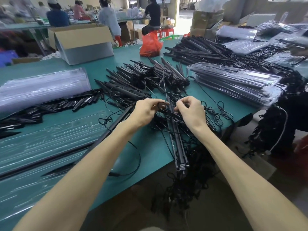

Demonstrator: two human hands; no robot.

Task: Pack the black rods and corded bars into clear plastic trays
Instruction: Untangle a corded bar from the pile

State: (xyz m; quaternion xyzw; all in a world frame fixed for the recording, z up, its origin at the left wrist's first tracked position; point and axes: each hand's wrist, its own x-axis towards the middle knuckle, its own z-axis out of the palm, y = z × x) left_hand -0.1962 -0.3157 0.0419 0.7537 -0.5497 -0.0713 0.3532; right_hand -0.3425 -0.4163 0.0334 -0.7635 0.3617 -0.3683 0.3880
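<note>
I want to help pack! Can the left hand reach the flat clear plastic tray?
Probably, once it lets go: the left hand pinches a looped black cord, but the clear plastic tray lies uncovered nearby.

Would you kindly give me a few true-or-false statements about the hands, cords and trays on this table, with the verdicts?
1. Both the left hand and the right hand pinch black cords. True.
2. The red bag lies beside the hands. False: it sits far off, at the far edge of the table.
3. A stack of filled trays sits right of the hands. True.
4. The table is red. False: it is green.
5. A bar juts past the near table edge. True.
</note>
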